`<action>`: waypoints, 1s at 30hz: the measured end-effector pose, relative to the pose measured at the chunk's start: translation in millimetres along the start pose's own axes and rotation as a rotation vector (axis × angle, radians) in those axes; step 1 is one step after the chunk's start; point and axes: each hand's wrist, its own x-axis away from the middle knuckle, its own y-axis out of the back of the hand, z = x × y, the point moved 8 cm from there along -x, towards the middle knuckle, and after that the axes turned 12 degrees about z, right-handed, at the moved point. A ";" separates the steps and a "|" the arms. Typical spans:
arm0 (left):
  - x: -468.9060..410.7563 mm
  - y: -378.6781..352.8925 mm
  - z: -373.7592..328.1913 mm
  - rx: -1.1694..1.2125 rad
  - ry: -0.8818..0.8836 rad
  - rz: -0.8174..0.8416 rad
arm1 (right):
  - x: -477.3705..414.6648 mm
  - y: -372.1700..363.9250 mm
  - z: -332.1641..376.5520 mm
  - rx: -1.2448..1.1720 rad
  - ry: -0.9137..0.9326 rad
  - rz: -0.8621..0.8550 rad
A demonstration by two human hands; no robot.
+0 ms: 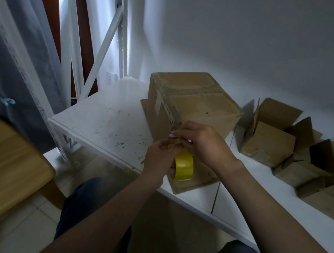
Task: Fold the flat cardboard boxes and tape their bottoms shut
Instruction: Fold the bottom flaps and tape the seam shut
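Note:
A folded cardboard box (194, 102) stands bottom-up on the white table (107, 123), with clear tape running across its closed flaps and down its near corner. It rests on flat cardboard (194, 184) lying at the table's front edge. My left hand (158, 156) grips a yellow roll of tape (184, 167) just below the box's near corner. My right hand (200, 141) pinches the tape's end at that corner, its fingertips meeting my left hand's fingers.
Several folded boxes (297, 150) with open flaps are piled at the right of the table. A wooden chair (4, 161) stands at the left, a white metal rack (101, 40) and grey curtain (15, 49) behind it. My knees are under the table's front edge.

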 end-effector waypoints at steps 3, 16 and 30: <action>-1.5 0.3 -0.3 -0.004 0.004 0.009 | -3.4 -5.8 1.3 0.045 -0.033 0.037; -6.0 10.5 21.1 -0.187 0.059 0.010 | 94.4 -11.9 -89.0 -0.021 -0.553 -0.031; 4.8 19.7 1.5 -0.497 -0.019 -0.052 | 188.9 -90.5 -165.5 -0.672 -1.124 -0.018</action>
